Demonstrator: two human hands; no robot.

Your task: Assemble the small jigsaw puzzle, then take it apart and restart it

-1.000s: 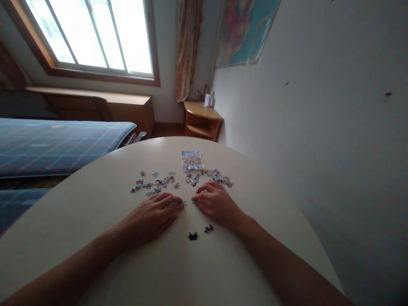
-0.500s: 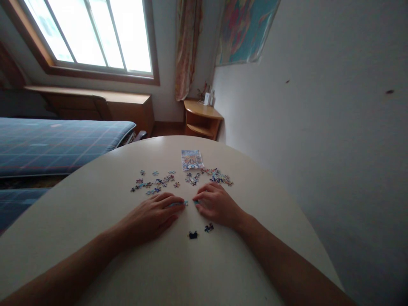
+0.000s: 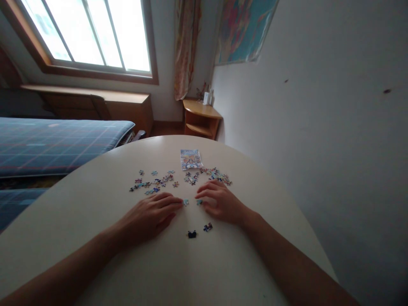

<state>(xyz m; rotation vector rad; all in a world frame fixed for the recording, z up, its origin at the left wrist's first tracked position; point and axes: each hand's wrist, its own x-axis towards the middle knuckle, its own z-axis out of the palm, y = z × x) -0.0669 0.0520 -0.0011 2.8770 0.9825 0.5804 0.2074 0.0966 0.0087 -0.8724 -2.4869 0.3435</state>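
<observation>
My left hand lies on the table with fingers stretched out, the fingertips at the left edge of a small light-blue puzzle piece. Across a narrow gap, my right hand is open, index finger and thumb apart. A second light-blue puzzle piece lies by its fingertips. Nearer to me are a dark puzzle piece and a mixed-colour puzzle piece, apart from each other. Beyond my hands, loose puzzle pieces spread on the left and a denser pile of pieces on the right.
A printed picture sheet lies behind the pieces on the round white table. To the left is a mattress with a plaid cover. A wooden corner shelf stands past the far edge, and a wall runs along the right.
My right hand has eased its fingers off the right light-blue piece, which shows more now. My left fingers have drawn back slightly to the left, uncovering more of the other piece.
</observation>
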